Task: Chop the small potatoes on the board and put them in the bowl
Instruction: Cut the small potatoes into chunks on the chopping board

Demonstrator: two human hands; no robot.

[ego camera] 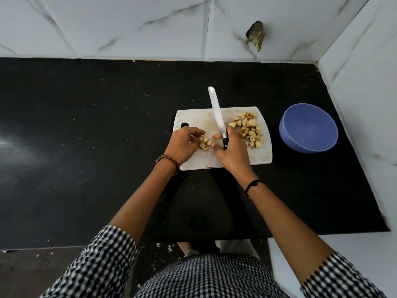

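A white chopping board (pixel 197 119) lies on the black counter. On its right half sits a pile of chopped potato pieces (pixel 250 127). A few more cut pieces (pixel 205 143) lie near the board's middle, right at the fingertips of my left hand (pixel 182 145), whose fingers curl over them. My right hand (pixel 232 151) is shut on the black handle of a knife (pixel 217 110); its white blade points away from me across the board. The blue bowl (pixel 308 127) stands right of the board and looks empty.
The black counter (pixel 86 136) meets white marble-tiled walls behind and on the right. A broken dark hole (pixel 255 35) marks the back wall. Small crumbs are scattered on the counter. The counter's front edge is near my checked shirt.
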